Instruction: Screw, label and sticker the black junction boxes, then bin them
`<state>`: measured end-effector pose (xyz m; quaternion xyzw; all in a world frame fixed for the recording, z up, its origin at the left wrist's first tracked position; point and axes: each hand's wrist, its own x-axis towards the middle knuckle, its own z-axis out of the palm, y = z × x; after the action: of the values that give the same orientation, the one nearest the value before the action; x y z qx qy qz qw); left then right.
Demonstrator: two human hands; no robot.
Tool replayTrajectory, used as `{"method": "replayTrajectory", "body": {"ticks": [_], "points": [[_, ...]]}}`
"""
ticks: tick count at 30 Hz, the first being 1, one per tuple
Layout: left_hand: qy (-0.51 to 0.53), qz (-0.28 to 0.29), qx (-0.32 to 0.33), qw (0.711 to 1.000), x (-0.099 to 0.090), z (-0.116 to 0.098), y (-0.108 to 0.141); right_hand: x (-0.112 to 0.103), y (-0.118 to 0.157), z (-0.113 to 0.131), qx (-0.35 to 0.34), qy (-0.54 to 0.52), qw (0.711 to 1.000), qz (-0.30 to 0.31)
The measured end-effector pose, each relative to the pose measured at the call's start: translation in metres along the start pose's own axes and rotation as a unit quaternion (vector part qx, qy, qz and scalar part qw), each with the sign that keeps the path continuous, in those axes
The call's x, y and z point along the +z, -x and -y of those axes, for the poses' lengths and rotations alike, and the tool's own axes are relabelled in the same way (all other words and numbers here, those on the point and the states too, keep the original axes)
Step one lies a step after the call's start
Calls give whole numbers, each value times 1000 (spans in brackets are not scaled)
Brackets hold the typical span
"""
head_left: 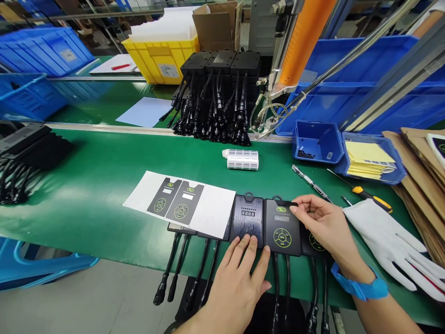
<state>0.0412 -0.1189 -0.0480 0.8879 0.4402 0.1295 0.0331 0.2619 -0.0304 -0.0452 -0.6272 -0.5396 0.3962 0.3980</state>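
Note:
Black controller boxes with cables lie in a row along the table's near edge. My left hand (pixel 239 278) is open, its spread fingertips resting on the lower edge of the box with a bare digital display (pixel 247 215). To its right, a box (pixel 282 227) bears a dark panel label with green markings. My right hand (pixel 318 222) pinches the upper right corner of that label between thumb and index finger. Another labelled box (pixel 313 243) is partly hidden under my right hand. A white sheet (pixel 217 208) with two dark labels (pixel 184 203) overlaps the boxes at the left.
Label rolls (pixel 242 159) lie mid-table. At the right are a small blue bin (pixel 318 141), a pen (pixel 311 182), a screwdriver (pixel 371 197) and a white glove (pixel 389 241). Stacked cabled boxes (pixel 220 62) stand behind, beside an orange tool (pixel 304 41).

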Motion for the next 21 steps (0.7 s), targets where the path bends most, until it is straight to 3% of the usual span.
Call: {"method": "replayTrajectory", "body": {"ticks": [21], "points": [[-15,5,13,1000,-5,1,-2,1,0,-2,-3,51,999,16]]}}
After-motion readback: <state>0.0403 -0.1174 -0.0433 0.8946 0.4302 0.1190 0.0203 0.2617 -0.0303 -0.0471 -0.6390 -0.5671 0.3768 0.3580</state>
